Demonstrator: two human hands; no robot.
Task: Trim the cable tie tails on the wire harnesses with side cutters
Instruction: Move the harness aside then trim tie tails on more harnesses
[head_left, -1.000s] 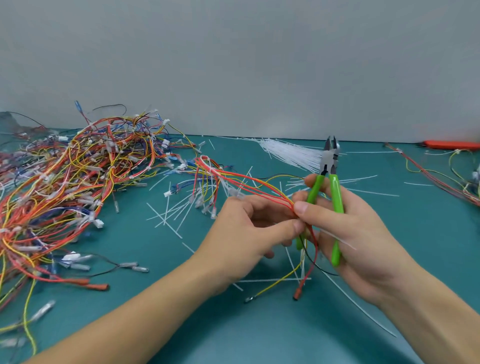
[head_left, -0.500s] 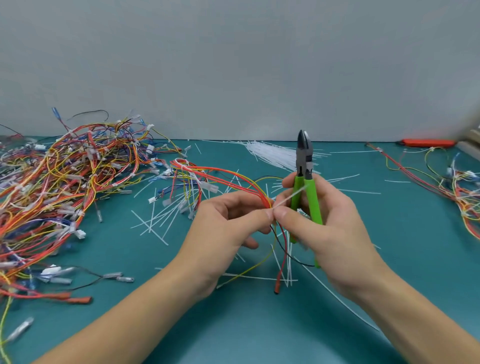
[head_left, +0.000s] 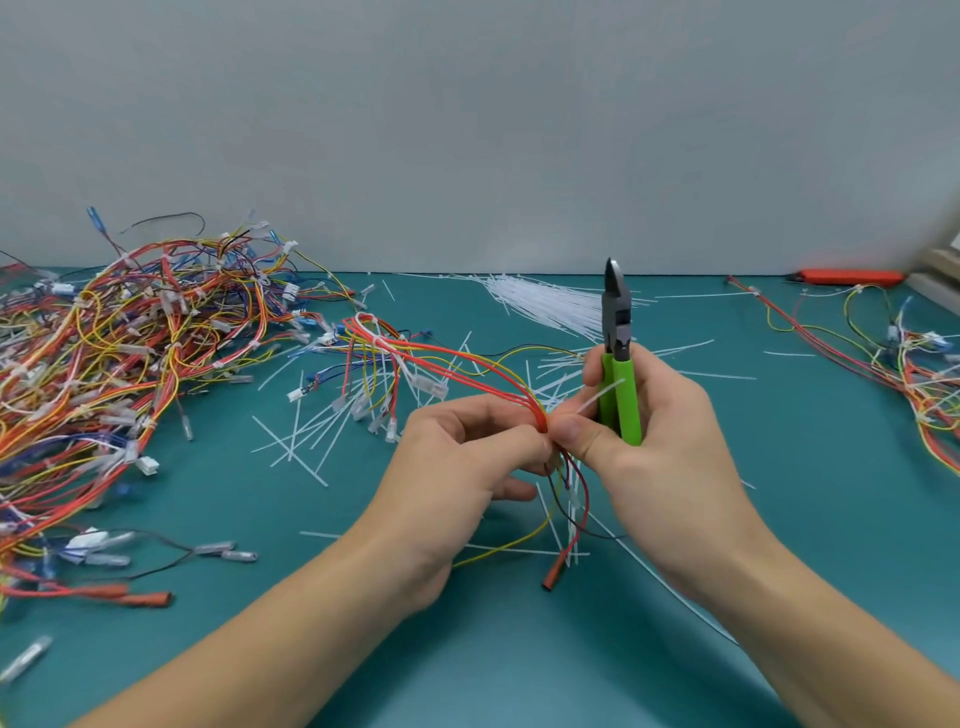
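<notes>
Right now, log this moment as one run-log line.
left hand: pinches wire harness | right hand: holds side cutters upright, pinches cable tie tail | cutters off tail | tail uncut

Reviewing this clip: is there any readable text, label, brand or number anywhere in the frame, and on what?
None can be read.
Side cutters: no brand or marking legible on the green handles or the dark head.
Orange tool at the table's far edge: too blurred to show any lettering.
White connectors in the wire pile: no print visible.
</notes>
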